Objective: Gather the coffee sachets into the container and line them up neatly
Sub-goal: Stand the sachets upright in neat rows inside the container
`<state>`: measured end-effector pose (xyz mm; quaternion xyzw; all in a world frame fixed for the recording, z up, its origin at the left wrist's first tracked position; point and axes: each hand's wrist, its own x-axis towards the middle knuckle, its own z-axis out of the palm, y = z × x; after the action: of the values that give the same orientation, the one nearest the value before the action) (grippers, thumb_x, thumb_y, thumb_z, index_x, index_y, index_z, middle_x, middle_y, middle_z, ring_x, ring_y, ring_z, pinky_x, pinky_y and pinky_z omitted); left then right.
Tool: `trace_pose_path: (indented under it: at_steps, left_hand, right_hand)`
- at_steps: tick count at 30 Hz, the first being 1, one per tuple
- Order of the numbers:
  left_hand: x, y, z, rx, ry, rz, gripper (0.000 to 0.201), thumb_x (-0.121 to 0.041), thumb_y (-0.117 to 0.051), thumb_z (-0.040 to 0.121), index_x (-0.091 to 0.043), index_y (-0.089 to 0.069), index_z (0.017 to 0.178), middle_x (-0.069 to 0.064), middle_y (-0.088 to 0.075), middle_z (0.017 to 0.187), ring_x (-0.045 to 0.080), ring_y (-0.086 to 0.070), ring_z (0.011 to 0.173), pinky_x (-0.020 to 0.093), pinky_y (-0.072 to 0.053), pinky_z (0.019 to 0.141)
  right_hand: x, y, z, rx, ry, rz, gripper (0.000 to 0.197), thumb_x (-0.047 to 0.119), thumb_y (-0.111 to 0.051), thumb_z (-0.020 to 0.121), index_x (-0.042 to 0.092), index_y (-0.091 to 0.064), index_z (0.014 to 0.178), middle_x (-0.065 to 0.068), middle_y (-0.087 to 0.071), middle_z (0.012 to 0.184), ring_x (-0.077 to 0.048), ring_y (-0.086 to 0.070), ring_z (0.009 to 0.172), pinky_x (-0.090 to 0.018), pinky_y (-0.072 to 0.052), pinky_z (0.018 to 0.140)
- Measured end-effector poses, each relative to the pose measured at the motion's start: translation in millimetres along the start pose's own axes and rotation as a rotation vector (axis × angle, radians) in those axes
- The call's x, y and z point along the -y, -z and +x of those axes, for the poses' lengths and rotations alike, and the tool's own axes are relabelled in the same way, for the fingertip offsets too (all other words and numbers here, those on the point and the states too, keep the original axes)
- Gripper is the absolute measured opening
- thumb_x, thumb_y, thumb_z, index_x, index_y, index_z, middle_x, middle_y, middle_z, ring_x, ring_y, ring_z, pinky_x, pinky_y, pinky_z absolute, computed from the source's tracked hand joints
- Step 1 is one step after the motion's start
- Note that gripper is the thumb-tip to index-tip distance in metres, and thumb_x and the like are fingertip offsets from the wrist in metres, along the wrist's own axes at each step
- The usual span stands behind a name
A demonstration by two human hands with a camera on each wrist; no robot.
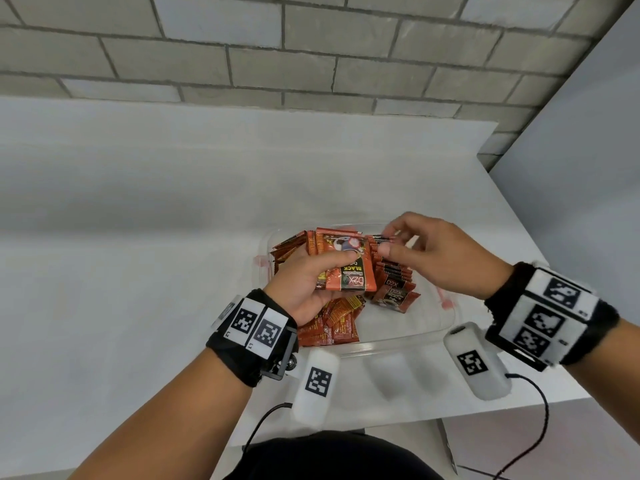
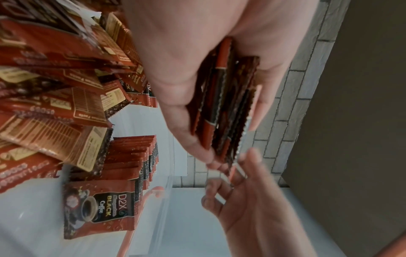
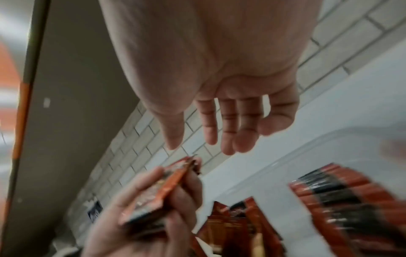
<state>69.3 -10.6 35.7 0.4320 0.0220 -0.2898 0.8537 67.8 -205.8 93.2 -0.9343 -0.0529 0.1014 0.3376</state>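
Note:
A clear plastic container point(image 1: 420, 329) sits on the white table. My left hand point(image 1: 306, 284) grips a small stack of red-orange coffee sachets point(image 1: 349, 270) above it, thumb on top; the stack's edges point(image 2: 222, 104) show between thumb and fingers. My right hand point(image 1: 436, 256) hovers just right of the stack with fingers relaxed point(image 3: 228, 121) and holds nothing. Its fingertips are close to the stack's far end point(image 2: 232, 167). A neat row of upright sachets point(image 1: 394, 282) stands in the container's middle. Loose sachets point(image 1: 334, 322) lie heaped in its left part.
The container has red clips point(image 1: 446, 301) on its sides. A brick wall point(image 1: 311, 57) runs behind the table and a grey partition point(image 1: 571, 168) stands to the right. The table's front edge point(image 1: 450, 415) is near my body, with cables hanging there.

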Motion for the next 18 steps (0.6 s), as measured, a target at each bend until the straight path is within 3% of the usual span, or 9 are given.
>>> trace_pose_path:
  at_steps: [3, 6, 10, 13, 15, 18]
  left_hand:
    - [1.1, -2.5, 0.5, 0.055, 0.021, 0.009, 0.041, -0.008, -0.065, 0.076, -0.011, -0.06, 0.116, 0.01, -0.069, 0.096, 0.024, -0.068, 0.085, 0.041, -0.056, 0.074]
    - [1.4, -3.7, -0.1, 0.08, 0.015, -0.017, 0.04, -0.013, -0.062, 0.079, -0.013, -0.058, 0.118, 0.009, -0.07, 0.097, 0.024, -0.069, 0.085, 0.038, -0.057, 0.072]
    - [0.8, -2.9, 0.2, 0.016, -0.039, -0.061, 0.042, -0.015, -0.065, 0.078, -0.01, -0.059, 0.119, 0.013, -0.069, 0.103, 0.027, -0.069, 0.087, 0.037, -0.058, 0.063]
    - [1.3, -2.6, 1.3, 0.007, -0.057, -0.066, 0.036, -0.014, -0.068, 0.079, -0.012, -0.062, 0.114, 0.015, -0.068, 0.106, 0.029, -0.068, 0.091, 0.042, -0.059, 0.072]
    - [1.6, -2.9, 1.4, 0.023, -0.055, -0.029, 0.033, -0.02, -0.072, 0.077, -0.014, -0.065, 0.108, 0.013, -0.069, 0.104, 0.028, -0.068, 0.09, 0.042, -0.057, 0.074]
    - [0.6, -2.0, 0.7, 0.026, -0.046, 0.009, 0.055, -0.038, -0.086, 0.06, -0.014, -0.067, 0.106, 0.014, -0.07, 0.104, 0.026, -0.068, 0.092, 0.038, -0.059, 0.072]
  right_hand:
    - [21.7, -2.6, -4.8, 0.061, 0.029, 0.104, 0.044, 0.051, -0.063, 0.075, 0.036, -0.053, 0.115, 0.013, -0.062, 0.094, 0.001, -0.06, 0.073, -0.017, -0.046, 0.067]
    - [25.5, -5.1, -5.1, 0.082, -0.001, 0.229, 0.044, 0.034, -0.071, 0.078, 0.032, -0.051, 0.117, 0.005, -0.069, 0.091, -0.012, -0.068, 0.08, -0.028, -0.054, 0.075]
    - [25.2, -7.9, -7.0, 0.049, -0.105, 0.403, 0.041, 0.026, -0.077, 0.075, 0.021, -0.051, 0.107, -0.003, -0.069, 0.076, -0.015, -0.064, 0.064, -0.033, -0.053, 0.066]
    - [25.2, -14.1, -9.0, 0.108, -0.134, 0.416, 0.04, 0.023, -0.079, 0.072, 0.018, -0.051, 0.1, -0.006, -0.067, 0.07, -0.024, -0.064, 0.064, -0.048, -0.055, 0.071]
    - [26.2, -15.5, -10.0, 0.124, -0.104, 0.426, 0.034, 0.014, -0.077, 0.075, 0.018, -0.053, 0.099, -0.004, -0.064, 0.067, -0.024, -0.063, 0.062, -0.052, -0.055, 0.072]
    - [27.2, -12.0, -8.5, 0.066, -0.052, 0.388, 0.032, 0.008, -0.07, 0.082, 0.027, -0.059, 0.106, -0.002, -0.062, 0.073, -0.022, -0.061, 0.067, -0.05, -0.054, 0.075]
